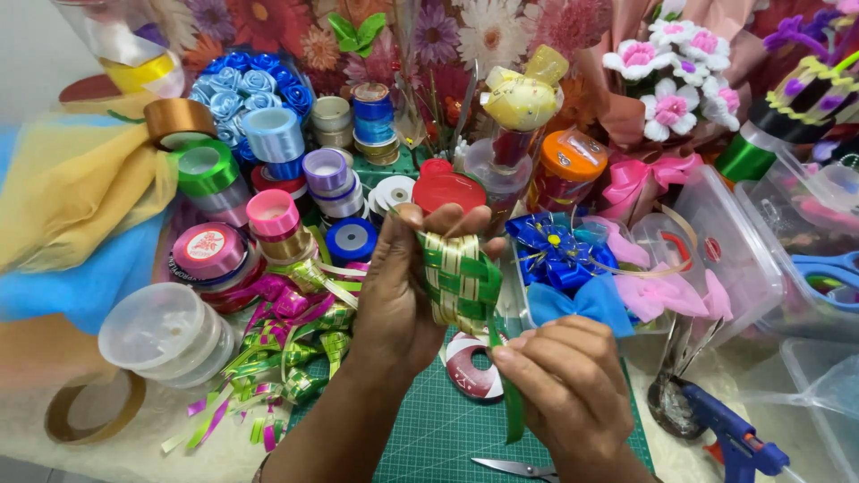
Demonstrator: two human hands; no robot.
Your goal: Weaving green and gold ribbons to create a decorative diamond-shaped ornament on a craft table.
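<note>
My left hand (pixel 398 295) pinches a folded bundle of green and gold striped ribbon (pixel 459 284) held upright over a green cutting mat (pixel 438 429). Just below it, my right hand (pixel 564 385) grips the green tail of that ribbon (pixel 513 407), which hangs down toward the mat. A red and white tape roll (pixel 472 368) lies flat on the mat under the hands.
Many ribbon spools (pixel 273 215) crowd the back left, with loose ribbon scraps (pixel 286 358) and a clear tub (pixel 165 333). Blue and pink bows (pixel 582 286) fill a clear box on the right. A blue glue gun (pixel 734 443) and scissors (pixel 519 467) lie near the front edge.
</note>
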